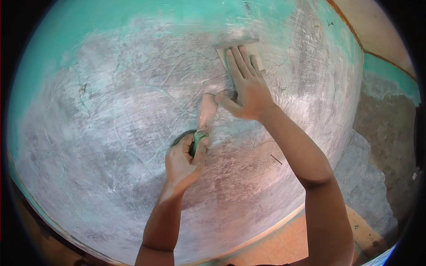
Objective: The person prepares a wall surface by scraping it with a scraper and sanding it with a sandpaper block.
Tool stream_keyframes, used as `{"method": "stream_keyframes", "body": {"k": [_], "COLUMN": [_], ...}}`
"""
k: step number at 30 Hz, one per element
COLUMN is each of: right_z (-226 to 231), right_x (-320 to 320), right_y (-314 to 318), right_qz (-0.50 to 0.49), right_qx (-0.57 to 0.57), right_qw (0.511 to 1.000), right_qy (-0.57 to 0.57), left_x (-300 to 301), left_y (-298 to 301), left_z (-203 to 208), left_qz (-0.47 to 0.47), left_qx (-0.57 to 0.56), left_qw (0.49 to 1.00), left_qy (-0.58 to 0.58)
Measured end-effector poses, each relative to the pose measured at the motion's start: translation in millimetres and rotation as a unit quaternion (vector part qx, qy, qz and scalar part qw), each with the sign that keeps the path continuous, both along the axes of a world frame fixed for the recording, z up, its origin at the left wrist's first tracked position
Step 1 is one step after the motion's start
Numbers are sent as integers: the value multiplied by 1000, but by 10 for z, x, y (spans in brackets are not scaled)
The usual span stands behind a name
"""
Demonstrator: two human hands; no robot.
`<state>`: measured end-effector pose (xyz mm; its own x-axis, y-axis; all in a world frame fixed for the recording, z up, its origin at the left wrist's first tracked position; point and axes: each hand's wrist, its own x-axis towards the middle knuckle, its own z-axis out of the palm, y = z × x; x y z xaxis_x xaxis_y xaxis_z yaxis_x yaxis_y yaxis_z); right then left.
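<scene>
My left hand (185,157) is closed around a putty knife (207,113) with green wrapping at its grip. The pale, smeared blade points up, and its tip lies beside my right thumb. Higher on the wall, my right hand (251,91) has its fingers stretched over a flat, pale rectangular plate (254,46), holding it against the surface. Part of the plate is hidden under the fingers and palm. Both hands are at a wall (133,97) coated with streaky greyish white over turquoise paint, with fine crack-like lines across it.
A nail (276,159) sticks out of the wall below my right forearm. Another small nail (330,23) is near the upper right corner. To the right, an adjoining wall (388,128) has a rough brown patch. Orange floor tiles (279,246) show at the bottom.
</scene>
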<state>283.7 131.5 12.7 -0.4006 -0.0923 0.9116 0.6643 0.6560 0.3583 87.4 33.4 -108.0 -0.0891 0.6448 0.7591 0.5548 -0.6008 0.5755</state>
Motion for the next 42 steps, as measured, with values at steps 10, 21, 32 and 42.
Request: {"method": "stream_keyframes", "body": {"k": [10, 21, 32, 42], "right_z": [312, 410, 106, -173], "right_x": [191, -196, -1501, -2353], "right_y": [-187, -168, -733, -1180], "right_qz": [61, 136, 40, -29], "right_qx": [-33, 116, 151, 109], "right_qw": [997, 979, 969, 980], "right_qy": [19, -101, -193, -163], "left_x": [-167, -688, -1339, -1844], "left_y": [-268, -592, -893, -1090], "left_z": [9, 50, -92, -518], "left_qz": [-165, -93, -37, -28], "left_qx": [-34, -41, -22, 39], "left_qw": [963, 966, 959, 939], "left_qy": [-208, -239, -278, -340]}}
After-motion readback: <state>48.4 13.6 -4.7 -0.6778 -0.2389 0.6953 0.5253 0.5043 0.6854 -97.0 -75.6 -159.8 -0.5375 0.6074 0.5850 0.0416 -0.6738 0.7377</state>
